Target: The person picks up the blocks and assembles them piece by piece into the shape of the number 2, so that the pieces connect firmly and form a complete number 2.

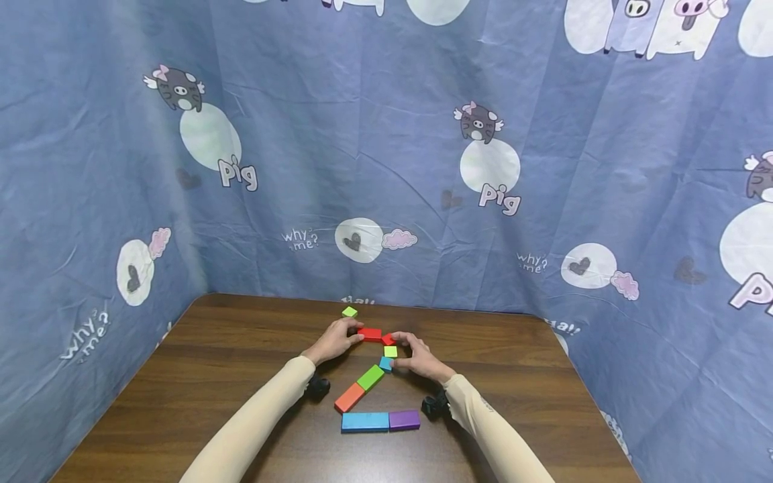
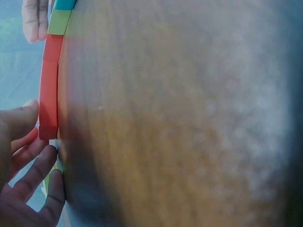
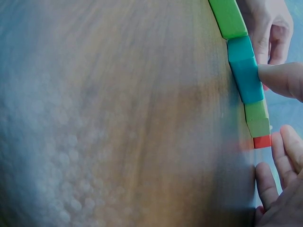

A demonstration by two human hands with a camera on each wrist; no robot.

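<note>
A curved row of blocks runs across the table. My left hand is at the left end of the long red block, its thumb and forefinger pinching that end; the left wrist view shows the thumb at the block's edge. To its right the row turns toward me through a small red block, a lime block and a small blue block. My right hand spans this bend with spread fingers. Its thumb touches the blue block, and its fingertips reach beside the small red block.
A green block and an orange block continue the row toward me. Nearer lie a long blue block and a purple block, end to end. Another lime block sits behind my left hand. A patterned blue cloth hangs behind the table.
</note>
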